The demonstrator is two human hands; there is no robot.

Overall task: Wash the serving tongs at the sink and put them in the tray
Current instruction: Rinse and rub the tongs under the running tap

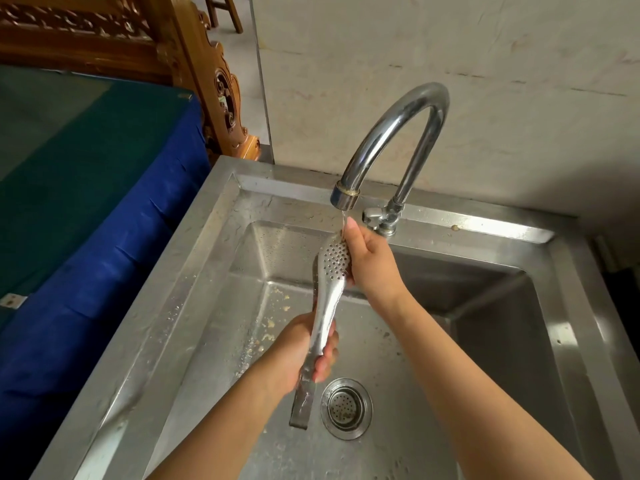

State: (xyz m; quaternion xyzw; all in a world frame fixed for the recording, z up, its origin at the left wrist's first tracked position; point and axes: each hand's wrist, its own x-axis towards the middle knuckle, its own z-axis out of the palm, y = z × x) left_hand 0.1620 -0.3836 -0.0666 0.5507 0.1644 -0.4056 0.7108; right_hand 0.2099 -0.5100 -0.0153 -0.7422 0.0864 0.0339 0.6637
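Tongs under faucet, both hands gripping; drain beside.

Soft, even daylight is filling a sharp wide-angle view.

Glare is streaking along the faucet arch above the fingertips and glinting off the serving tongs between the fingers. The sink wall right of the fingers is sitting in shadow, while its rim left of them is shining pale. Straight edges are bowing outward toward the corners; nothing is blurring.
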